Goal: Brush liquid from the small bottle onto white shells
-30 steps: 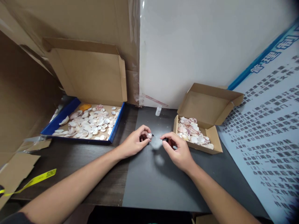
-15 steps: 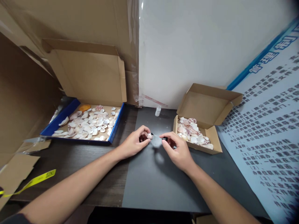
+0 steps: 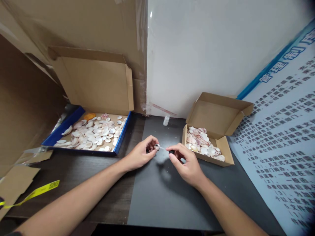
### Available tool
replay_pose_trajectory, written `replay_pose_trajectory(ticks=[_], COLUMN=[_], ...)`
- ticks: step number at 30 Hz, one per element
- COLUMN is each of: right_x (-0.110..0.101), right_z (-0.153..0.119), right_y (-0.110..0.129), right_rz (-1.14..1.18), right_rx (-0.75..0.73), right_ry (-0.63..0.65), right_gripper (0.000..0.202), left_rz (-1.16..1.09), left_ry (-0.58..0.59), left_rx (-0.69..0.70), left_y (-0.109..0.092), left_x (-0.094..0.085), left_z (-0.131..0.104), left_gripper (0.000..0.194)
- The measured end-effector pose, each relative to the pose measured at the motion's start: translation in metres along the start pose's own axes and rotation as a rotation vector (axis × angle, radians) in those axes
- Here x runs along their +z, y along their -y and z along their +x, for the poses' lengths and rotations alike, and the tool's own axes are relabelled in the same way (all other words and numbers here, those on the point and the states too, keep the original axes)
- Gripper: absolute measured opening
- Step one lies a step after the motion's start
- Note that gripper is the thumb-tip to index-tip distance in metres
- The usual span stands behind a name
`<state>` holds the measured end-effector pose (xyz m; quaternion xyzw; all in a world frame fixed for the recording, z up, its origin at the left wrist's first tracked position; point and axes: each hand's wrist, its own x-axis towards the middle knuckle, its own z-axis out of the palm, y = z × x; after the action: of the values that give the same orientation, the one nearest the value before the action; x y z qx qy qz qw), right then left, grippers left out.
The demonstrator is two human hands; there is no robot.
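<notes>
Pinched between the thumb and fingers of my left hand [image 3: 145,150] is a small striped seashell [image 3: 157,147], its edge turned toward the right. My right hand [image 3: 185,160] grips a black applicator cap [image 3: 171,152]. A thin pale tip extends left from the cap to the shell; whether it touches is too small to tell. Both hands are above the grey mat [image 3: 157,196]. Beyond them, near the wall, a small clear bottle [image 3: 166,120] with a white label stands upright.
To the left lies an open blue-edged cardboard box [image 3: 120,139] with many loose shells [image 3: 98,132]. At right, a smaller open cardboard box [image 3: 227,149] holds more shells [image 3: 201,142]. A yellow strip [image 3: 41,191] is near the left edge; a printed poster [image 3: 278,147] borders the right.
The shell in my left hand has turned, showing its dark hollow. The cap in my right hand has shifted slightly left, with its tip closer to the shell. The view has tilted slightly.
</notes>
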<state>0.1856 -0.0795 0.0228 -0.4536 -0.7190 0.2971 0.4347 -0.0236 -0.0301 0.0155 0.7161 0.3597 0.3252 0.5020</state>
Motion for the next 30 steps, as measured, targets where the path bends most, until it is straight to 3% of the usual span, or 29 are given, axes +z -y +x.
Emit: replay_pose_trajectory(ticks=[15, 30], right_x=[0.01, 0.015], right_z=[-0.002, 0.002], right_y=[-0.009, -0.016], right_rz=[0.037, -0.094], right_rx=[-0.014, -0.269], right_ry=[-0.02, 0.024], right_gripper=[0.014, 0.022], left_rz=[0.062, 0.201], left_ry=[-0.001, 0.019], left_rx=[-0.02, 0.05], left_y=[-0.003, 0.008], left_x=[-0.001, 0.006], left_z=[0.0, -0.005], left_gripper=[0.013, 0.019])
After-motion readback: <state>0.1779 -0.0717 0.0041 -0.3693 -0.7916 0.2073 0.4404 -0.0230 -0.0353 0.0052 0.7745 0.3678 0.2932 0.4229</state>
